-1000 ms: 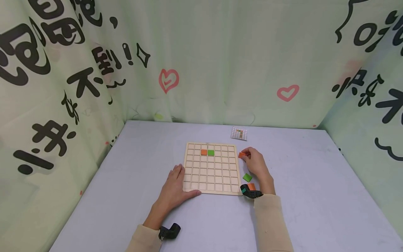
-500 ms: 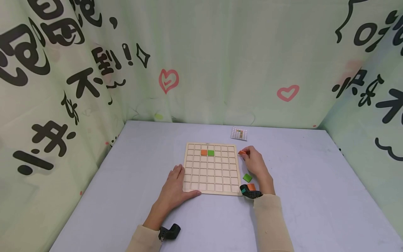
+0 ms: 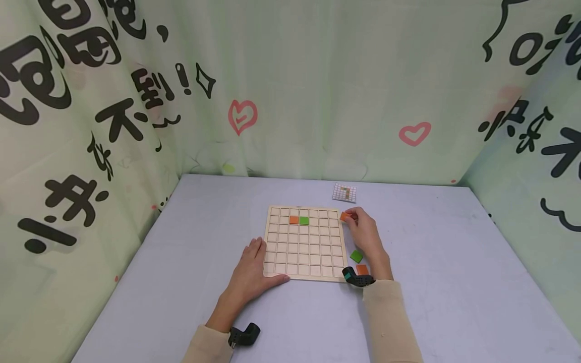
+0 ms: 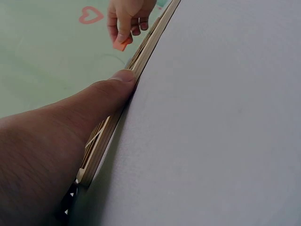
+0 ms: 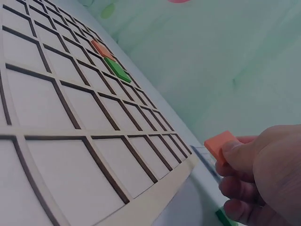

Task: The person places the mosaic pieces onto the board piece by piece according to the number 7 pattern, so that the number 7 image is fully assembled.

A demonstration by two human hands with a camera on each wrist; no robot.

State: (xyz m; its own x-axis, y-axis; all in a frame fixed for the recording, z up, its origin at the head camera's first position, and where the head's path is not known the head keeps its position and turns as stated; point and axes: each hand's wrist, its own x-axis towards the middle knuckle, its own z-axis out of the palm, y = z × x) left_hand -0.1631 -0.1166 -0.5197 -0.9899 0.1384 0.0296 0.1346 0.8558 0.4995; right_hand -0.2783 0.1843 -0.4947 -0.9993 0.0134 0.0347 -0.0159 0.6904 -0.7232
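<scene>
A square wooden grid board (image 3: 305,252) lies on the table, with an orange tile (image 3: 294,220) and a green tile (image 3: 304,221) side by side in cells of its second row from the far edge. My left hand (image 3: 247,267) rests at the board's near left corner, fingers along the left side and thumb (image 4: 113,87) on the front edge. Between thumb and fingers, my right hand (image 3: 366,234) pinches another orange tile (image 5: 220,143), held just off the board's far right side. In the left wrist view this orange tile (image 4: 121,44) shows above the board.
Right of the board lie a loose green tile (image 3: 356,256) and an orange tile (image 3: 362,269), the latter beside the right wrist's black camera (image 3: 357,277). A small card with a coloured grid pattern (image 3: 344,192) lies behind the board. Printed curtains (image 3: 327,91) surround the table.
My right hand has moved slightly left and away from me with the orange tile, toward the board's right edge. The left hand and the board stay in place.
</scene>
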